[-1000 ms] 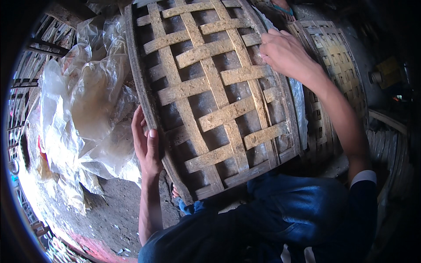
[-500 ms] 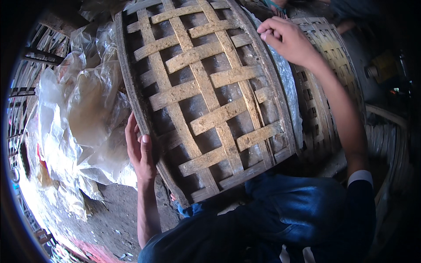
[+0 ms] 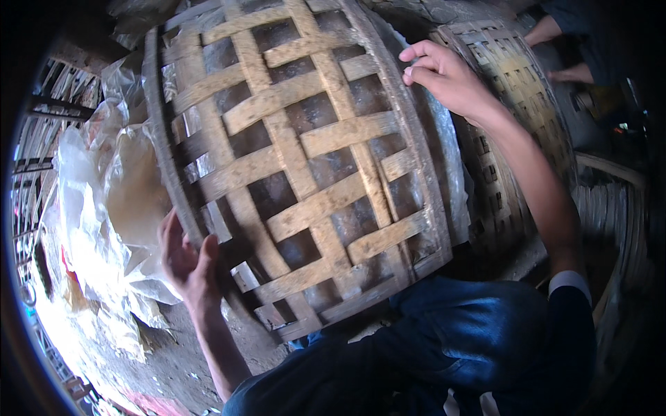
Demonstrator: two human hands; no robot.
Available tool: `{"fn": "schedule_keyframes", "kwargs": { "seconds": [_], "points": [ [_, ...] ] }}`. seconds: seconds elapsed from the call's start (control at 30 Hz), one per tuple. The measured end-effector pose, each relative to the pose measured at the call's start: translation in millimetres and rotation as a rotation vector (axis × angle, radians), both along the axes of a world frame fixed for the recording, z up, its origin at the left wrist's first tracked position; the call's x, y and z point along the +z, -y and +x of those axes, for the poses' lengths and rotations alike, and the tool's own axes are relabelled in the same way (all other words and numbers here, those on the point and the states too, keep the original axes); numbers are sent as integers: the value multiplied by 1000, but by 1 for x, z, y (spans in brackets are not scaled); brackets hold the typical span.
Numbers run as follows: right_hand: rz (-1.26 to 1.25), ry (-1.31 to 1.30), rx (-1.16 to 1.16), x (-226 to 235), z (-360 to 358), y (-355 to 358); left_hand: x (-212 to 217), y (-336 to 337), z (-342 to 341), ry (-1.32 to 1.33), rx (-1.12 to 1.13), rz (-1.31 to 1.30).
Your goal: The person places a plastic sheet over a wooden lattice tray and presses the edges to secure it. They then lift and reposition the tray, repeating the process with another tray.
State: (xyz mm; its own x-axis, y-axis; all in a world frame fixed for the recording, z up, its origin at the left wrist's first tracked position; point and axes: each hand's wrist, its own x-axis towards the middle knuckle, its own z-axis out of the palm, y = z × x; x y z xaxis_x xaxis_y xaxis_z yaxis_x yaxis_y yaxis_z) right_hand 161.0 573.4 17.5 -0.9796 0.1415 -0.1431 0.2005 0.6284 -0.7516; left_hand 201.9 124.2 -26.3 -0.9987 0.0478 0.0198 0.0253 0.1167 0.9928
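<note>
A large woven bamboo tray (image 3: 319, 143), with wide tan slats in a dark wooden frame, slants across the middle in front of me. My left hand (image 3: 186, 260) holds its left rail, thumb on the near side and the fingers partly hidden at the edge. Just off the tray's upper right rail is my right hand (image 3: 447, 78), empty, its fingers loosely bent and apart from the thumb. Beneath the tray, a clear plastic sheet (image 3: 447, 163) shows along the right side.
A second bamboo tray (image 3: 517, 83) lies to the right, with another person's arms (image 3: 544, 31) beyond it. Crumpled clear plastic sheeting (image 3: 135, 180) is heaped at the left on the grey ground (image 3: 187, 343). My knee (image 3: 479, 326) is close under the tray's near end.
The tray has shifted left and its left side has lifted, opening gaps through the weave. My left hand moved left with it; my right hand dropped slightly and its fingers spread more.
</note>
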Motion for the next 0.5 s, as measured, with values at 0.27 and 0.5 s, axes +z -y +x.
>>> {"fn": "schedule_keyframes", "kwargs": {
  "seconds": [0.27,0.5],
  "points": [
    [-120,67,177,8,-8,38,-25,65,12,122,86,-95],
    [397,-341,469,-25,-3,12,-17,53,7,28,63,-224]
  ]
}}
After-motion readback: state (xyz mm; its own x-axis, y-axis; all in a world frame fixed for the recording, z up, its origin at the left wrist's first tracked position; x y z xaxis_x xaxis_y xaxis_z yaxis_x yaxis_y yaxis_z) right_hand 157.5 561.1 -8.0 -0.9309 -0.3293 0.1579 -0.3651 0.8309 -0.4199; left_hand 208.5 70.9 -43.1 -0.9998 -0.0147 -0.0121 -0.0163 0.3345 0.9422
